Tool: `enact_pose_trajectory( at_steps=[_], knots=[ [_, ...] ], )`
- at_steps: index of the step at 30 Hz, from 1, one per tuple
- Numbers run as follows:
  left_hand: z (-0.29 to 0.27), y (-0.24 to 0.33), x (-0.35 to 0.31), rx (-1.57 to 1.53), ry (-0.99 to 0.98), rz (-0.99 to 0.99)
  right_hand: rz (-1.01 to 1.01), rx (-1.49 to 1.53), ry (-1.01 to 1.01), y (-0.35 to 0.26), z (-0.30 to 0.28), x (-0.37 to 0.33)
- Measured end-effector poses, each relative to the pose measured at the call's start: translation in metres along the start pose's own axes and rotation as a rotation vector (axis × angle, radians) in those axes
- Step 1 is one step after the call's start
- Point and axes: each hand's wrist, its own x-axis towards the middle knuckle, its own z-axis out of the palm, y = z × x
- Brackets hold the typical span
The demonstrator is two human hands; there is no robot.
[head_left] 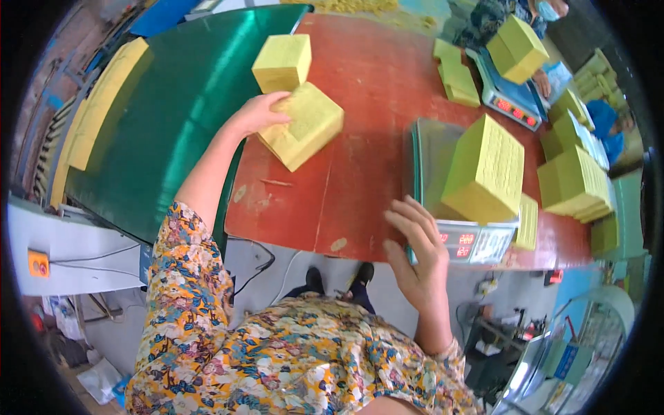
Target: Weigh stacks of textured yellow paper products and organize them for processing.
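Note:
My left hand (261,114) grips the left side of a squared stack of yellow paper (311,124), thumb and fingers spread over its corner. The stack sits at an angle on the red table (373,76), near the green belt. Just behind it, touching or nearly so, stands another yellow paper stack (283,61). My right hand (420,257) hovers open and empty at the table's front edge, left of a digital scale (430,166) with a lit red display. On that scale rests a tall yellow stack with rows of small slits (486,173).
The green conveyor belt (159,104) runs along the left, with a long yellow strip (104,104) at its far side. Across the table, a person works at a second scale (513,104) bearing a yellow stack (517,48). More stacks (575,181) crowd the right edge.

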Motion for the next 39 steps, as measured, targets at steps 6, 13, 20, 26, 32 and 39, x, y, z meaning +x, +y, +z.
enact_pose_trajectory(
  at_steps=[6, 13, 20, 26, 32, 39],
  knots=[
    [0.075, 0.124, -0.035, 0.411, -0.756, 0.389, -0.147, -0.124, 0.042, 0.022, 0.037, 0.042],
    [0.096, 0.116, -0.161, 0.06, 0.221, 0.245, 0.275, 0.002, -0.313, 0.051, 0.061, 0.016],
    [0.169, 0.067, -0.298, -1.132, 0.101, -0.633, 0.228, 0.073, -0.247, 0.04, 0.073, -0.022],
    [0.192, 0.089, -0.297, -1.509, 0.18, -0.505, 0.172, 0.051, -0.239, 0.04, 0.086, -0.039],
    [0.185, 0.08, -0.319, -1.33, 0.148, -0.486, 0.305, 0.168, -0.358, 0.029, 0.075, -0.056],
    [0.178, 0.101, -0.298, -1.138, 0.03, -0.336, 0.419, 0.432, -0.267, 0.047, 0.067, -0.063]
  ],
)
